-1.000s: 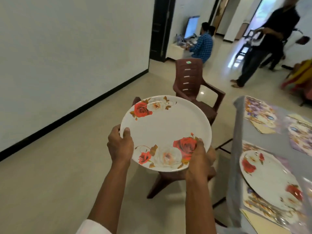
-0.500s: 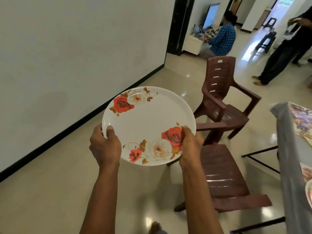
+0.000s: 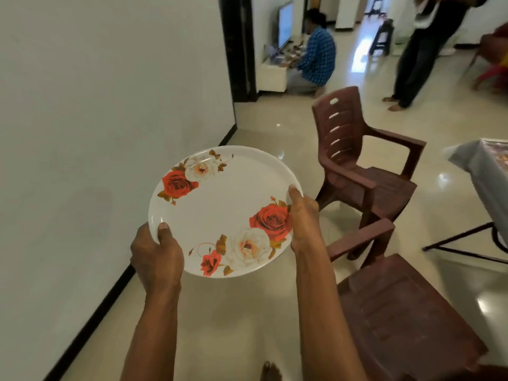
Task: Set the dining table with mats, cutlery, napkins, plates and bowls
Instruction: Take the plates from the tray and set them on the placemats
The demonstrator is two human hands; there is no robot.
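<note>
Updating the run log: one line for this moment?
carrying; round white rose-printed plate; left hand grips rim; right hand grips rim; not yet on grey-clothed table

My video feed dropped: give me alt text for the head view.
The left hand and right hand hold a white floral plate by its rim over the floor. To the right stand a far chair and a near chair, then a corner of the draped table.

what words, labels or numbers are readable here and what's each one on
No text can be read.
A pale sticker on the backrest of the brown plastic armchair: too small and blurred.
The lit flat screen in the far room: washed out, nothing legible.
The white round plate with red and white roses: flowers only, no words.
</note>
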